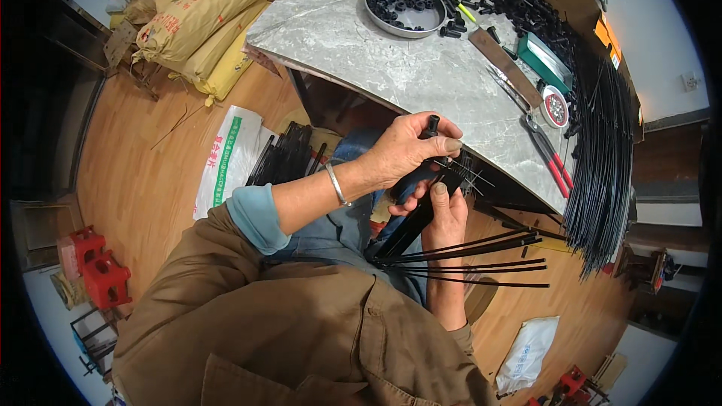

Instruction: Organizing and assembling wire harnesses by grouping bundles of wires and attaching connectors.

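My left hand (410, 149), with a silver bangle on its wrist, pinches a short black cylindrical piece (431, 126) between thumb and fingers. Just below it, my right hand (447, 214) is wrapped round the upper end of a long black bundle (406, 233) that slants down into my lap. Thin pale metal wires (474, 175) fan out at that top end, close to both hands. Several slim black rods (481, 256) spread to the right from the bundle's lower end. Whether the black piece touches the bundle is hidden by my fingers.
On the grey marbled table (331, 37) are a round tin (406, 30) of black parts, loose black fittings (519, 7), red-handled pliers (553, 158), a small white bowl (554, 107) and a green box (545, 60). Long black wires (602, 173) overhang its right edge. Yellow sacks (203, 22) lie left.
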Demonstrator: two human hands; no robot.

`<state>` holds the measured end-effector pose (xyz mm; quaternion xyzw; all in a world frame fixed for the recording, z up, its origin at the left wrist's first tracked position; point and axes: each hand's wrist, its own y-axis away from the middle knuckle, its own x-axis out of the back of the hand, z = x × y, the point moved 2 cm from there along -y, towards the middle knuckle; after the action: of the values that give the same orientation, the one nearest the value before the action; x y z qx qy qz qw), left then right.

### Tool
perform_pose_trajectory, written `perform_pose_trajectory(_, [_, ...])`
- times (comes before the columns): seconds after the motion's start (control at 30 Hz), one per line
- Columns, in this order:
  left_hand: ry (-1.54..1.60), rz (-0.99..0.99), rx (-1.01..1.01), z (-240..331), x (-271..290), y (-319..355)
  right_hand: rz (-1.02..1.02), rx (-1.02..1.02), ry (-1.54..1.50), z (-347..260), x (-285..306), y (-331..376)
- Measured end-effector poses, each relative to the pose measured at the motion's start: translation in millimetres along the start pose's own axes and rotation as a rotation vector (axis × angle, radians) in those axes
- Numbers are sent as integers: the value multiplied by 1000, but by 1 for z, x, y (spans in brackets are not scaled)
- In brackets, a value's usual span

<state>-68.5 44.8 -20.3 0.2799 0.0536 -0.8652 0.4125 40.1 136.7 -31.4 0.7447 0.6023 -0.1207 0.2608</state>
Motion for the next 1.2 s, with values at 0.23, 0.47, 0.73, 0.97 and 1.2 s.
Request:
perform_pose_trajectory(0.23, [-76,39,-1,-2,2,-2,11,2,19,0,-2,-2])
perform_pose_trajectory(0.47, [-77,43,-2,4,0,0,12,21,-1,2,-1,-3])
perform_pose_trajectory(0.73, [-133,19,11,9,-3,1,93,62,13,0,-12,-2])
perform_pose_trajectory(0.97, [-160,59,9,9,0,-2,111,119,41,4,-10,-3])
perform_pose_trajectory(1.2, [-487,82,-56,22,6,8,134,86,27,2,-8,-4])
